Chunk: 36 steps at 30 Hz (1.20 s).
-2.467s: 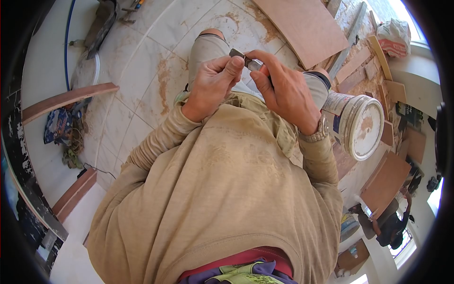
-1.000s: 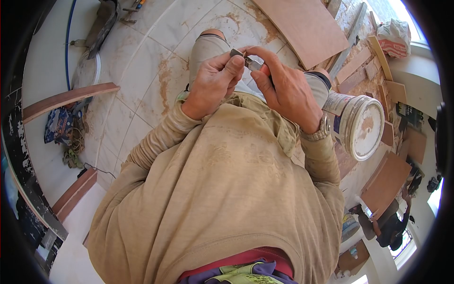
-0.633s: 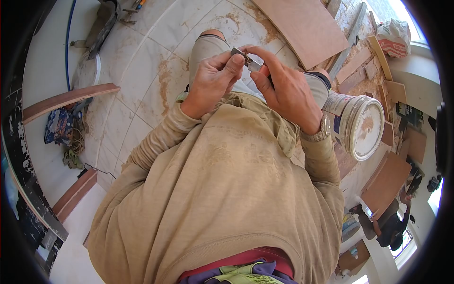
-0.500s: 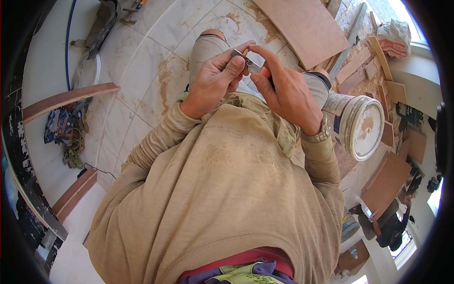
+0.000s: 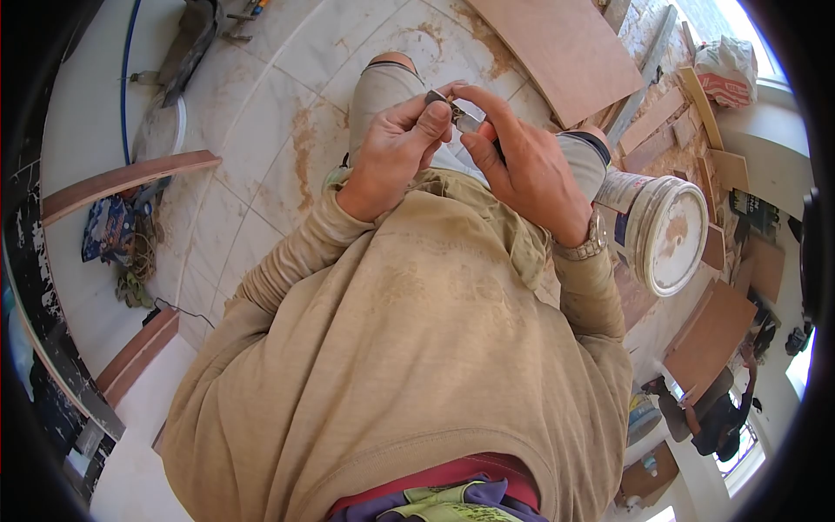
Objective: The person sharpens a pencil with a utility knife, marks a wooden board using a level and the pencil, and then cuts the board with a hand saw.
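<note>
My left hand is closed, thumb against fingers, around a small dark piece with a pale metallic edge; I cannot make out its kind. My right hand is wrapped around a tool with an orange and black handle and a flat shiny metal blade. The blade points left and meets the small piece between the hands, above my lap. The right index finger reaches over to the left fingertips. Fingers hide much of both objects.
A white bucket lies beside my right knee. Wooden boards and offcuts cover the floor at upper right, near a plastic bag. Curved wooden strips stand at left. Another person works at lower right.
Both hands stay nearly in place. The right index finger has shifted slightly left, and the brownish tip seen earlier between the fingers is now less visible.
</note>
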Tool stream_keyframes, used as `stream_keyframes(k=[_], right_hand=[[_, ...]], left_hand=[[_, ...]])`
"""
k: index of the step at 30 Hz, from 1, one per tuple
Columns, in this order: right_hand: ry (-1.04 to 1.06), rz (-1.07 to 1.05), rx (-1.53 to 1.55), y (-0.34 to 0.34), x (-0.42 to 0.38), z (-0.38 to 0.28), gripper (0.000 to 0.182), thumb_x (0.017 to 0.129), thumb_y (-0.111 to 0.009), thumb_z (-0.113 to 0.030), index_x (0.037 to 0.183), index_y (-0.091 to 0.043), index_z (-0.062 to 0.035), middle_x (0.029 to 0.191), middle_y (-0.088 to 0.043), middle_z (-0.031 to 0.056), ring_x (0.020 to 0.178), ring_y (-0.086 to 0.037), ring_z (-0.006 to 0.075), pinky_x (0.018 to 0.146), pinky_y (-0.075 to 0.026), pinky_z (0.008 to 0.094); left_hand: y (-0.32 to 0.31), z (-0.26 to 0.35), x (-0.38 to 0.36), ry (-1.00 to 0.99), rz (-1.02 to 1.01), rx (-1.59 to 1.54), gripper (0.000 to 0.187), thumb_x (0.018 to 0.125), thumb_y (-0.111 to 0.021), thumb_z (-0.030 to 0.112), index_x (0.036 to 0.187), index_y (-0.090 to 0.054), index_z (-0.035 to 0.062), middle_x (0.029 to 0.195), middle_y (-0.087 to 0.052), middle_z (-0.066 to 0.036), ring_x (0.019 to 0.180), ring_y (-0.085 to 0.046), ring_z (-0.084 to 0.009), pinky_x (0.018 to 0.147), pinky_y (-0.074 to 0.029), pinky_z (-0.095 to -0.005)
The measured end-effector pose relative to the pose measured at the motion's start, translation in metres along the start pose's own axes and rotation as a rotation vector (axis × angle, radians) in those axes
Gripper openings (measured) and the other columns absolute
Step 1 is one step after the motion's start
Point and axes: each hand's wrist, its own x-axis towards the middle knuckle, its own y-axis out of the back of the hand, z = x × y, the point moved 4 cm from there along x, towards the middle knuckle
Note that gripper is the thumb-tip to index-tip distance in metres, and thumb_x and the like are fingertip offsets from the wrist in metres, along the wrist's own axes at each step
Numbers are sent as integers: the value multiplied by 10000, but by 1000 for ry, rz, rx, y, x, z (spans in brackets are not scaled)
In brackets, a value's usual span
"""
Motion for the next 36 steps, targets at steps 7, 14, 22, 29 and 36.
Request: stream_keyframes(k=[7,14,22,29,36], right_hand=[[-18,195,4,6,1,10,433,985,-629,-171,1397,-503,-139,800,-667,123,658,-649,326,564,-495,421],[42,49,-34,10,0,-4,458,994,-609,-186,1422,-464,-111,727,-643,89,622,-638,301,539,-473,423],[36,20,-50,6,-1,-4,431,997,-577,-185,1414,-473,-153,707,-644,103,614,-639,311,530,-481,424],[105,78,-116,4,1,-5,349,994,-572,-170,1340,-536,-138,700,-648,119,629,-649,325,525,-483,425],[18,8,-70,2,-2,-6,375,982,-582,-151,1350,-516,-122,700,-653,116,604,-637,330,523,-478,427]], left_hand=[[-2,1,3,15,-18,-42,365,1046,-582,384,1226,-666,78,773,-554,54,554,-368,-5,453,-286,-184],[5,-2,3,-38,-195,12,465,1074,-528,350,1449,-544,76,872,-564,37,564,-372,-25,468,-294,-184],[1,0,-1,-31,-167,-43,453,1065,-548,354,1410,-573,62,846,-550,55,579,-367,-11,473,-292,-179],[10,-9,0,0,-56,55,407,1043,-591,366,1326,-630,76,776,-533,63,550,-345,-6,441,-267,-184],[-3,3,-5,-27,-55,-33,369,1047,-581,403,1090,-693,54,755,-513,95,573,-360,6,476,-292,-177]])
